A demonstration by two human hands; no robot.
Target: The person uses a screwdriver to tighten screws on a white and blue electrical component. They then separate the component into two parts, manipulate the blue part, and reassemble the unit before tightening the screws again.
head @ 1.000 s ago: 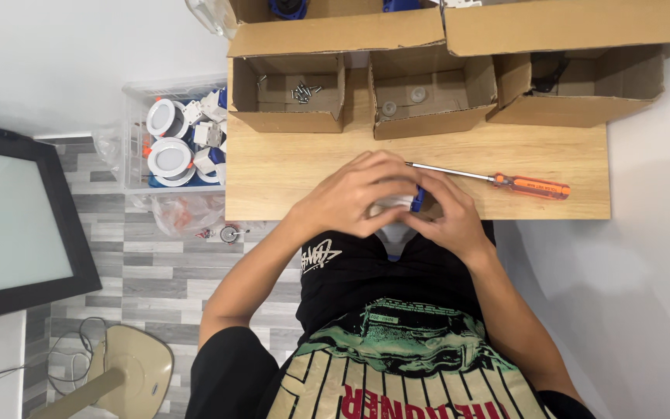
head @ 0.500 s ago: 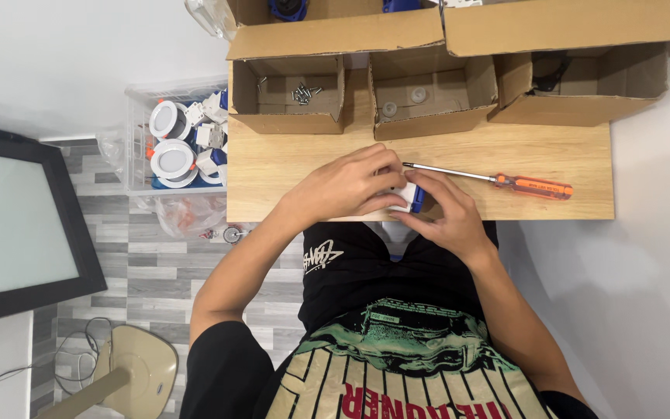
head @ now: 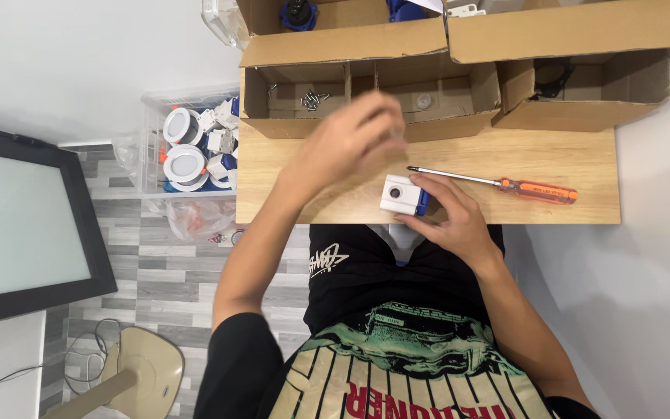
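Two hands (head: 451, 221), one white block (head: 399, 194), one screwdriver (head: 505, 185)

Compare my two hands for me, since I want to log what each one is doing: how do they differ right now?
The right hand grips a small white and blue block near the table's front edge; the left hand holds nothing visible. The left hand is raised and blurred, reaching toward the cardboard compartments; the right hand looks sharp and low. Both are bare.
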